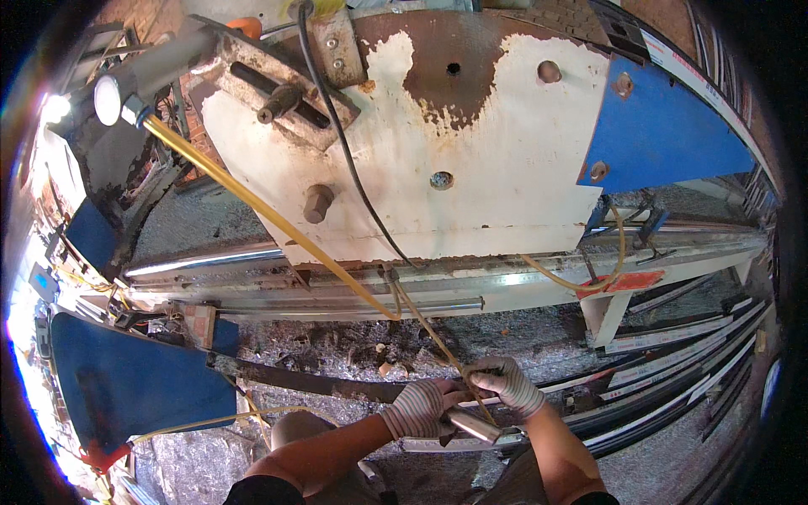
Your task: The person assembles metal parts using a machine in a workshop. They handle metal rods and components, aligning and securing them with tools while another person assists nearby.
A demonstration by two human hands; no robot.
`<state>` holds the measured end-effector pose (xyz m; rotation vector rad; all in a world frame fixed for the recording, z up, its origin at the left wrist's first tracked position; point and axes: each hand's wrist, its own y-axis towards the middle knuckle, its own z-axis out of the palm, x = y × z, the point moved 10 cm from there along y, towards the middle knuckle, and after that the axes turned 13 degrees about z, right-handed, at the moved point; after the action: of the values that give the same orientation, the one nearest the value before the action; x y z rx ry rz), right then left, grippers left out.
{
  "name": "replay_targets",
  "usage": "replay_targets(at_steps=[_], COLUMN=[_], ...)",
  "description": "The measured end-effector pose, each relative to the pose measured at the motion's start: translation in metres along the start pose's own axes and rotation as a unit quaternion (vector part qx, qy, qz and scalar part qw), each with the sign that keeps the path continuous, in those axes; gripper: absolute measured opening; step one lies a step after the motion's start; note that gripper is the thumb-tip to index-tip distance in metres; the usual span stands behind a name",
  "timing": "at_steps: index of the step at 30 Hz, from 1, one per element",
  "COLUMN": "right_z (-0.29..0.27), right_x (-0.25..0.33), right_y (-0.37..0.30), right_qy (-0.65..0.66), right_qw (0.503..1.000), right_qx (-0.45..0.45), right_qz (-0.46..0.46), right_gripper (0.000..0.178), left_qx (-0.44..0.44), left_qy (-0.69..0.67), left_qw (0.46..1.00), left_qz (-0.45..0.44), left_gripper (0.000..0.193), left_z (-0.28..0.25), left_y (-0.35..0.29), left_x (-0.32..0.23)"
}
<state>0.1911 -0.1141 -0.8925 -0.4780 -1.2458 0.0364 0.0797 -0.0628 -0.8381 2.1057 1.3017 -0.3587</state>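
Both my hands wear white gloves with grey stripes and are close together low in the middle. My left hand [421, 406] is curled closed beside a short silvery metal cylinder [475, 425], which sticks out from under its fingers and seems held there. My right hand [507, 385] is closed with its fingertips around a thin yellow hose [438, 341]. This hose comes down from the machine's lower edge, passes between my hands and runs on over the cylinder. The undersides of my fingers are hidden.
Ahead stands a machine with a rusty, peeling white panel [522, 151] and a blue panel [665, 126]. A yellow pipe [269, 215] slants across it, near a black cable [337, 126]. Long metal strips [673, 362] lie at right. A blue panel [135, 379] stands at left.
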Motion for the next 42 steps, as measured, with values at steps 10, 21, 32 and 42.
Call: replay_targets(at_steps=[10, 21, 32, 42], right_z=[-0.014, -0.01, -0.013, -0.016], right_x=[0.006, -0.011, -0.029, -0.039], right_y=[-0.005, 0.008, 0.022, 0.016], right_qy=[0.016, -0.019, -0.032, 0.023], right_qw=[0.997, 0.997, 0.997, 0.995], right_qx=[-0.066, -0.068, -0.065, -0.085], right_qz=[-0.04, 0.012, 0.026, 0.053], right_gripper=[0.053, 0.047, 0.028, 0.031], left_qx=[0.022, 0.066, 0.052, 0.06], left_qy=[0.007, 0.024, 0.084, 0.068], left_qw=[1.0, 0.997, 0.993, 0.994], left_qz=[0.021, 0.01, 0.067, 0.068], left_gripper=[0.066, 0.065, 0.037, 0.032], left_z=[0.008, 0.023, 0.027, 0.026], left_y=[0.014, 0.004, 0.005, 0.008], left_x=[-0.009, 0.001, -0.01, -0.013])
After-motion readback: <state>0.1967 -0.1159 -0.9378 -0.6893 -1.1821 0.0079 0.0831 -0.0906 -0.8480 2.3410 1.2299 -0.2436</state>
